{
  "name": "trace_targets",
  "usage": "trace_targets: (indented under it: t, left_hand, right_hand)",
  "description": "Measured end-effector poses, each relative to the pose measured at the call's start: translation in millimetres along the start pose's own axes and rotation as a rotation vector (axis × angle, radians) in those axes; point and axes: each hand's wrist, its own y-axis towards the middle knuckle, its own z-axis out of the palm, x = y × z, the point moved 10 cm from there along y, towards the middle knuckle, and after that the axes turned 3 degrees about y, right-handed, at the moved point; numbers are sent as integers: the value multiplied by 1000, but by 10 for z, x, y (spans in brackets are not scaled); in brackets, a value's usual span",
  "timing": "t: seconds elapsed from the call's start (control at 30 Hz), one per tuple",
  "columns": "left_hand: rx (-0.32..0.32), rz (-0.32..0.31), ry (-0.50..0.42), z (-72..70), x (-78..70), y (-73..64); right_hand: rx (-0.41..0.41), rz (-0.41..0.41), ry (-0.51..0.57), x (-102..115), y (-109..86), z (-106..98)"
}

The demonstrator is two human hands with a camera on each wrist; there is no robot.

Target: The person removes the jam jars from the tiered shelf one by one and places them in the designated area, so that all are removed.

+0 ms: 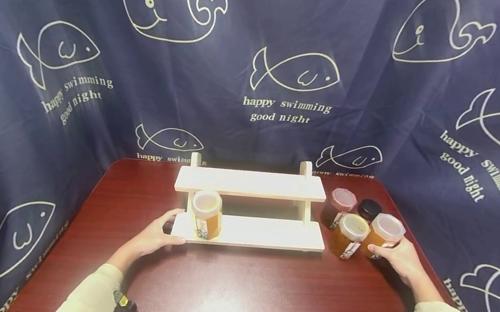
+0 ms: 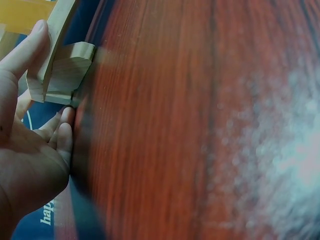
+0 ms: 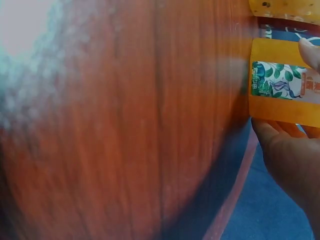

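Note:
A white wooden two-tier rack point(image 1: 253, 184) stands on the table. At the left end of its lower board my left hand point(image 1: 156, 233) holds on, thumb along the front edge and the other fingers round the side. In the left wrist view that thumb lies against the board point(image 2: 59, 37). On the lower tier, at the left, sits a jar with yellow-orange contents and a pale lid point(image 1: 206, 216). My right hand point(image 1: 403, 260) grips a honey jar point(image 1: 387, 229) at the table's right, thumb across its front; the right wrist view shows its leafy label point(image 3: 277, 80).
Beside the gripped jar stand a yellow jar with a pale lid point(image 1: 350, 237), a dark red jar with a pinkish lid point(image 1: 338, 207) and a black-lidded jar point(image 1: 369, 209). A dark blue curtain point(image 1: 233, 137) with fish drawings surrounds the reddish-brown table point(image 1: 288, 294).

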Motion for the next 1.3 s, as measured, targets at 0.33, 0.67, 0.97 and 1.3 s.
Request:
trace_targets:
  t: [0.33, 0.67, 0.97, 1.3]
  left_hand:
    - [9, 10, -46, -1, -7, -28]
    - [19, 7, -56, -14, -17, -48]
    - [5, 17, -44, -38, 5, -44]
    - [0, 22, -8, -16, -245, -133]
  right_hand:
    - [79, -96, 99, 146, 25, -53]
    - [-173, -264, 300, 1035, -29, -541]
    - [-264, -513, 400, 2245, -216, 334]
    - [272, -439, 251, 2643, -464, 2201]
